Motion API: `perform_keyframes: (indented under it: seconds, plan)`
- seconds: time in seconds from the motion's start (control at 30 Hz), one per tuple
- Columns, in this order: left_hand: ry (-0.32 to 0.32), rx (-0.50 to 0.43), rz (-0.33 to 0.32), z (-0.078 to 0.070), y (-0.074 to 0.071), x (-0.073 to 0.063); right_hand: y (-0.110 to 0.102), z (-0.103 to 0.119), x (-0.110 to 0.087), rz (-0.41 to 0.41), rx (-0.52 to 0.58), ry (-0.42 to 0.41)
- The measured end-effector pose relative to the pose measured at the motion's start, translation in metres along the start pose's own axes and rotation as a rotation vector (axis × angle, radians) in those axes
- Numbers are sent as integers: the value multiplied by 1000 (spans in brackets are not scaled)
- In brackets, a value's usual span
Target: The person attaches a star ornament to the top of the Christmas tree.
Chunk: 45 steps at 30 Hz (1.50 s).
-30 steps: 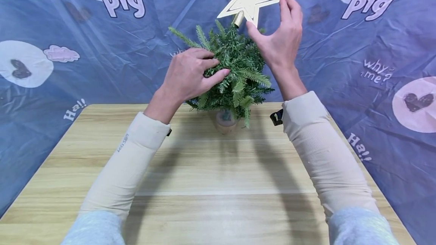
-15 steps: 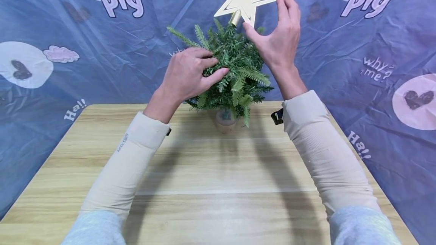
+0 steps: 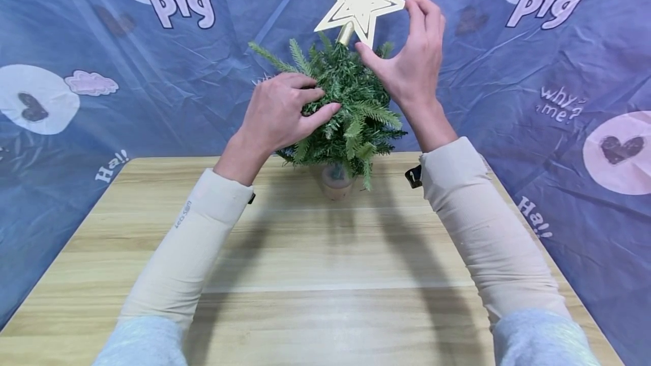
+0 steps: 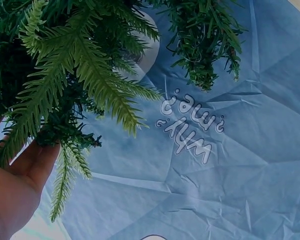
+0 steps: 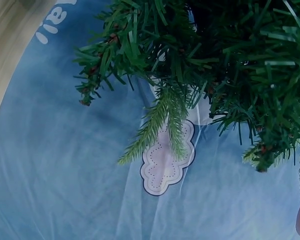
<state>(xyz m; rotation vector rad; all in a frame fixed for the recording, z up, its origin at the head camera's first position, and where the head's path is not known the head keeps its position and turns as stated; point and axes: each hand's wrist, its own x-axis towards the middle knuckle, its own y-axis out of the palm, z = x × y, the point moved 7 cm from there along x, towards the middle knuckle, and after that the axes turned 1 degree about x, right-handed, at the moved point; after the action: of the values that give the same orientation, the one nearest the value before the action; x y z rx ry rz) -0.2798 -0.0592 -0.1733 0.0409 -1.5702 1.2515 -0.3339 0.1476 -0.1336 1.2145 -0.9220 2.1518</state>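
A small artificial Christmas tree [image 3: 356,95] stands at the table's far side, in a pale, partly see-through pot [image 3: 337,182]. On its tip sits a gold star topper [image 3: 359,1], tilted, with its short socket [image 3: 346,33] down at the top needles. My right hand [image 3: 417,64] holds the star by two of its points, thumb on the lower one and fingers on the right one. My left hand [image 3: 285,109] grips the tree's left side, fingers partly hidden in the branches. Green sprigs [image 4: 75,65] hang over the left hand's fingers in the left wrist view.
The wood-grain table [image 3: 325,253] reaches from the person to a blue printed cloth [image 3: 168,89] hung behind and along both sides. Close behind the tree, the cloth has creases and printed words. A dark strap end [image 3: 414,176] sticks out at the right wrist.
The star and my right hand have shifted a little to the left, and the treetop has leaned the same way. My left hand has stayed almost still on the branches.
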Motion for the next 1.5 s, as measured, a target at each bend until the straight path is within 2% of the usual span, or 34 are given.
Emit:
perform_keyframes:
  seconds: [0.93, 1.5]
  plan:
    - [0, 8, 16, -2, 0, 1, 1, 0, 1, 101, -64, 16]
    - [-20, 28, 7, -2, -1, 2, -1, 1, 4, 119, -73, 6]
